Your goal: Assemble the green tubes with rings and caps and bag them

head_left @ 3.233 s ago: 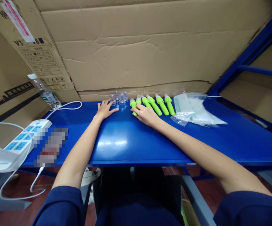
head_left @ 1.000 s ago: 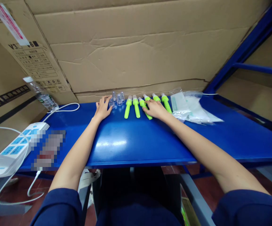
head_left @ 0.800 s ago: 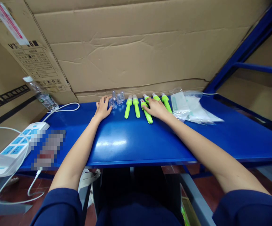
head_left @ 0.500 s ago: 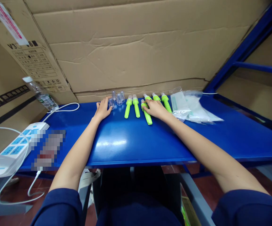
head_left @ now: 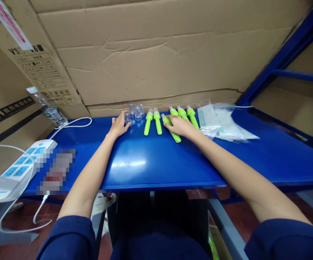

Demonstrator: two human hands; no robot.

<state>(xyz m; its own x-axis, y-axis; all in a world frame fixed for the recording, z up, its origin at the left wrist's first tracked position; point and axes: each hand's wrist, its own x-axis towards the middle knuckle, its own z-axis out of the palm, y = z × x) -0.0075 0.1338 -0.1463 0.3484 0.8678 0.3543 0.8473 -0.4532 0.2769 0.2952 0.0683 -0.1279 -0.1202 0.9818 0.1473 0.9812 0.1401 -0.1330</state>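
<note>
Lime-green tube (head_left: 176,138), third from left on the blue table (head_left: 156,162), is pinched by the right hand (head_left: 180,125), its lower end swung rightward since half a second ago; the left hand (head_left: 118,126), half spread, touches a clear cap (head_left: 128,118).

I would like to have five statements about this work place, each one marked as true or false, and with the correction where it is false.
1. The right hand has its fingers on one of the green sticks. True.
2. The left hand is beside the clear caps. True.
3. The clear caps stand to the right of all the green sticks. False: they stand to the left of them.
4. The plastic bags lie on the blue table, to the right of the green sticks. True.
5. Only two green sticks are on the table. False: six can be seen.
</note>
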